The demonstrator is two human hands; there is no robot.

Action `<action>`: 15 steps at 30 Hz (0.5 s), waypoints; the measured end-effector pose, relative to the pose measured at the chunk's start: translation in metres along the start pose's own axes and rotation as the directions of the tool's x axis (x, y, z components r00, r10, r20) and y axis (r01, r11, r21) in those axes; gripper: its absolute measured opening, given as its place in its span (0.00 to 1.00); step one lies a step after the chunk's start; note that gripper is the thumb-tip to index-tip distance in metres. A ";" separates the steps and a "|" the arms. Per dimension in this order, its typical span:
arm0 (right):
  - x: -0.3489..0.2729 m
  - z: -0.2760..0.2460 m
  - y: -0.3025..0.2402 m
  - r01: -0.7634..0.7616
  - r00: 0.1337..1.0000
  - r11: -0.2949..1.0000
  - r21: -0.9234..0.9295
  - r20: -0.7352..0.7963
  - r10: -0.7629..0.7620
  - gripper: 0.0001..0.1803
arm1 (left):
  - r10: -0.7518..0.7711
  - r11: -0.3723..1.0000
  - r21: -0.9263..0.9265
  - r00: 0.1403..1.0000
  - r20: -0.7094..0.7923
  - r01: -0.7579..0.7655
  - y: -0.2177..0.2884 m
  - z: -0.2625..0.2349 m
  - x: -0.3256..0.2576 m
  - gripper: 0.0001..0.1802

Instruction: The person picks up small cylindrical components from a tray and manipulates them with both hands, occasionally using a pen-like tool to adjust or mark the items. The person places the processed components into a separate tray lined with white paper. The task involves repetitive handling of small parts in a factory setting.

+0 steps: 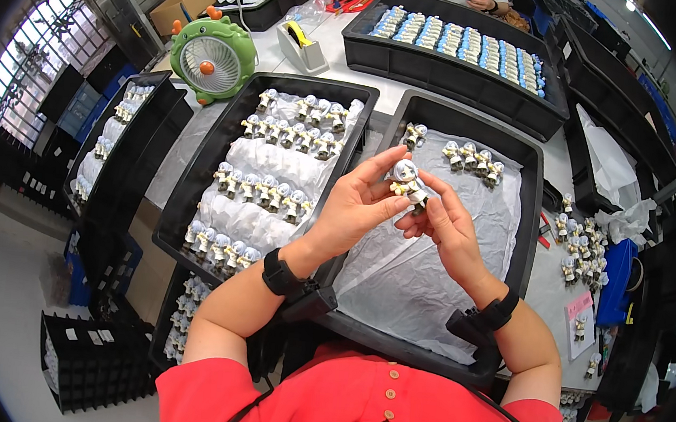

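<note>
A small figurine (408, 184) with pale silver hair and a white outfit is held up in front of me. My left hand (354, 212) grips it from the left, thumb across its lower part and fingers behind. From the other side, my right hand (454, 232) closes on its lower right with thumb and fingertips. Beneath both hands lies a black tray (526, 221) lined with white paper, with several matching figurines (473, 160) standing at its far end. A second black tray (273, 83) on the left holds rows of the same figurines on white padding.
A green fan (213, 56) and a tape dispenser (302, 47) stand behind the left tray. Farther back, a large tray (457, 68) carries blue-and-white pieces near a co-worker's hands (480, 2). Loose figurines (587, 247) cluster at right beside a blue bin (616, 278).
</note>
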State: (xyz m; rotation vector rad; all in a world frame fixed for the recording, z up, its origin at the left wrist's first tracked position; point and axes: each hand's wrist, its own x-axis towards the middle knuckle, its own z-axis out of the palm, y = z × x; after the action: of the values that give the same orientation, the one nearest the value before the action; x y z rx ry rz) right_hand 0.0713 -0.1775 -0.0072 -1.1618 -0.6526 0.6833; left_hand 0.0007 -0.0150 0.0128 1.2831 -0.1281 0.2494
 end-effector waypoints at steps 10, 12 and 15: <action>0.000 -0.001 0.000 -0.055 0.998 0.995 0.079 0.026 0.053 0.26 | -0.037 0.999 0.022 0.999 0.000 0.037 0.002 0.000 0.000 0.31; 0.000 -0.001 0.000 -0.055 0.998 0.995 0.079 0.026 0.053 0.26 | -0.037 0.999 0.024 0.999 0.004 0.037 0.003 0.000 -0.001 0.31; 0.000 -0.001 0.000 -0.064 0.998 0.994 0.094 0.035 0.061 0.25 | -0.022 1.000 0.019 1.000 0.002 0.022 0.002 0.000 0.000 0.31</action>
State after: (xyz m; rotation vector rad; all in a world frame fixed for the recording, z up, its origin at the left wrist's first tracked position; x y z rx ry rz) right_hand 0.0722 -0.1784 -0.0074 -1.0890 -0.6061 0.7792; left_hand -0.0001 -0.0144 0.0145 1.3032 -0.1138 0.2305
